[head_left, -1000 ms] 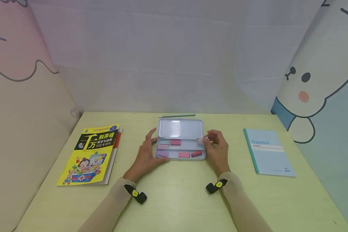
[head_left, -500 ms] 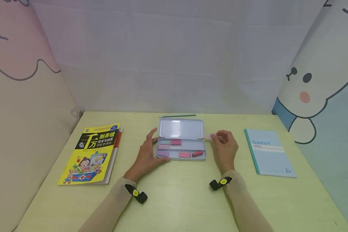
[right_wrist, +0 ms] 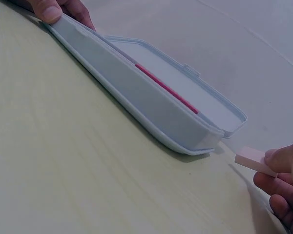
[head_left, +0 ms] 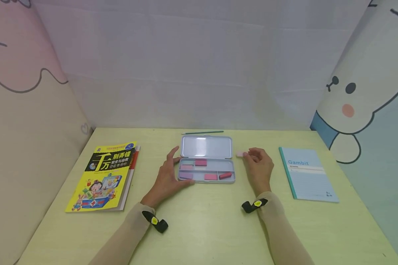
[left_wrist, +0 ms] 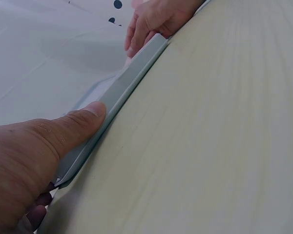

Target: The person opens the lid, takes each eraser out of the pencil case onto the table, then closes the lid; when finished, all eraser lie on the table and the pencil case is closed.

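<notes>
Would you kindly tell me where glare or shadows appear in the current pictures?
Head view: bright glare on the open case lid; left wrist view: a soft shadow on the table near the left hand; right wrist view: a shadow below the right hand.

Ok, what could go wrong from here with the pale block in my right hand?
The right hand pinches the pale pink block near one end, so it could slip or twist free. The left hand grips the open case; tilting it might make the slanted red piece slide.
</notes>
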`<action>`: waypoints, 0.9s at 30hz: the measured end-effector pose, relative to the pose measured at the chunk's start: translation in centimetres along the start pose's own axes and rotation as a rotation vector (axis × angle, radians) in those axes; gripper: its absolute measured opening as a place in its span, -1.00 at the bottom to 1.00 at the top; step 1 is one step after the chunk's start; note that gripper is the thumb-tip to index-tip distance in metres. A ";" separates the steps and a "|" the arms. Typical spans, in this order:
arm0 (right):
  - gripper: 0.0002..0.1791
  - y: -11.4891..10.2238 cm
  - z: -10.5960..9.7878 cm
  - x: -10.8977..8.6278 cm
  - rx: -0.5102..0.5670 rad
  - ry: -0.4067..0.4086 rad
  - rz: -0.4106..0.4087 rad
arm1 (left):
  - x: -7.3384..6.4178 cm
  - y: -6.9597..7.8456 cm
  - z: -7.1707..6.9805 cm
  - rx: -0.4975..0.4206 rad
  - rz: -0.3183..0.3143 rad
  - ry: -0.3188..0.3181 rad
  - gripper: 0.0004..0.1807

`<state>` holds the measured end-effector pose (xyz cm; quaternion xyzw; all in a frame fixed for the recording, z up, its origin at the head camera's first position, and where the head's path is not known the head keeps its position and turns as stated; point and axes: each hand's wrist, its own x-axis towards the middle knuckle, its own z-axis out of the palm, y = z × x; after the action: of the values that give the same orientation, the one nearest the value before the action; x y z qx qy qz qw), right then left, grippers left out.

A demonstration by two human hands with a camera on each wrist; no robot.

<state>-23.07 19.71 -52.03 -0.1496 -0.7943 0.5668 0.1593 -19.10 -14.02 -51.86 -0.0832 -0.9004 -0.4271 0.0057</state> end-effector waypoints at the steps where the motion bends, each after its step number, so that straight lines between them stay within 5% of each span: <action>1: -0.63 0.0 0.0 0.1 -0.005 -0.006 -0.010 | 0.0 0.0 0.0 -0.002 -0.002 0.000 0.45; 15: -0.57 0.6 0.5 0.9 -0.097 -0.023 -0.096 | -0.1 0.3 -0.1 0.003 -0.008 0.000 0.45; 27: -0.62 0.3 0.6 1.0 -0.212 -0.014 -0.087 | -0.1 0.3 0.0 0.010 -0.018 -0.004 0.44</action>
<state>-24.17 19.72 -52.46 -0.1268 -0.8568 0.4730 0.1614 -19.00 -13.87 -51.67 -0.0759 -0.9032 -0.4226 0.0004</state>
